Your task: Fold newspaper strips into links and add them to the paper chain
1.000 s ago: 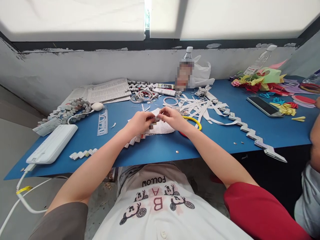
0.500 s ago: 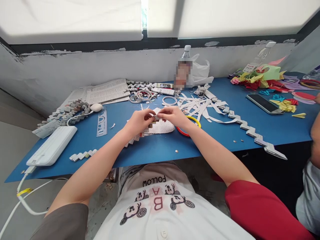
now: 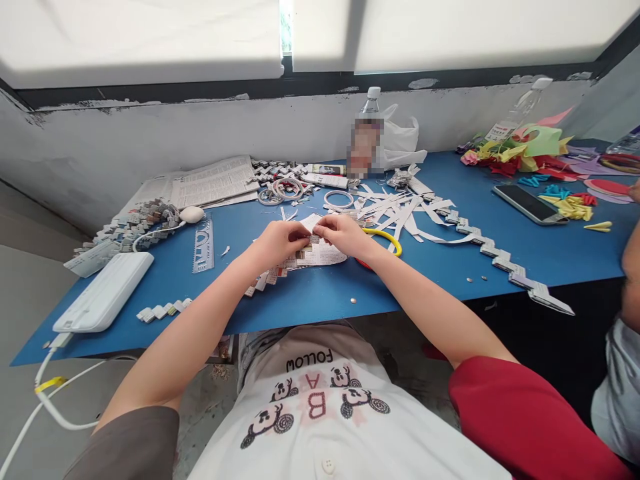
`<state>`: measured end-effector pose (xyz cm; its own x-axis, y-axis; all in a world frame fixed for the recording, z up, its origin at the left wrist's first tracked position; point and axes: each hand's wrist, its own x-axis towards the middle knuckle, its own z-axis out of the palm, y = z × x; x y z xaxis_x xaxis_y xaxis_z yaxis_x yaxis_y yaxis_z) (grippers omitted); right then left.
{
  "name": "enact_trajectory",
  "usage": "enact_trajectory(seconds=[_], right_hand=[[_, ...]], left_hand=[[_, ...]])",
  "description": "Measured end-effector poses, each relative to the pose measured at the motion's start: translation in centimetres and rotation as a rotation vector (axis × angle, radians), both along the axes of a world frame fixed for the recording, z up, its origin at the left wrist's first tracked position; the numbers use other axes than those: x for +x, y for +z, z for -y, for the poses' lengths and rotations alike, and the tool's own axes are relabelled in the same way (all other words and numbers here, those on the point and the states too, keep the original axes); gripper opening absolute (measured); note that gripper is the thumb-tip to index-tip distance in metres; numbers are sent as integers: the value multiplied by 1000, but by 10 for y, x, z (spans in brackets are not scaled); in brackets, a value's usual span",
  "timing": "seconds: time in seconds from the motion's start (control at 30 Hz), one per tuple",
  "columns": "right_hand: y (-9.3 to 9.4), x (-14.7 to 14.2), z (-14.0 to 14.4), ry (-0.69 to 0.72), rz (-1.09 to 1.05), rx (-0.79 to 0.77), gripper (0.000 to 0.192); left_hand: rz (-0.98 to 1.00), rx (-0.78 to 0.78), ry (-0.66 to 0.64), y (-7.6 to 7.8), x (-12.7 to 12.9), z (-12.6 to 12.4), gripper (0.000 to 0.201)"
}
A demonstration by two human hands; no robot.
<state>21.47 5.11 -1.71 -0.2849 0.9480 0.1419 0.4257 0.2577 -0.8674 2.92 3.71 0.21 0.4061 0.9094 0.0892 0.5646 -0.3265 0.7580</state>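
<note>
Pinching a folded newspaper chain (image 3: 280,267) between left hand (image 3: 280,241) and right hand (image 3: 339,233) above the worktop (image 3: 320,293), we judge it light, flimsy, best gripped at the folded link.

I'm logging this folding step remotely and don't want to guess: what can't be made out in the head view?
- Folded paper chain: the end being worked is covered by the left hand and right hand.
- Bottle: its label is blurred out.
- Scissors: only the yellow and red handles show past the right wrist.
- Person at the right: cut off by the frame edge.
- Newspaper: print too small to read.
</note>
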Motion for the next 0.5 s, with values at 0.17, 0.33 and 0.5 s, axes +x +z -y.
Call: enact_trajectory(seconds=[0.17,0.33,0.5], right_hand=[[1,0,1,9,116,31,24],[5,-1,4,40,227,108,20],[0,2,4,90,9,125,15]], left_hand=[[-42,38,2,0,2,1,14],[3,-63,-39,0,0,-1,18],[152,-174,25,3,1,-1,26]])
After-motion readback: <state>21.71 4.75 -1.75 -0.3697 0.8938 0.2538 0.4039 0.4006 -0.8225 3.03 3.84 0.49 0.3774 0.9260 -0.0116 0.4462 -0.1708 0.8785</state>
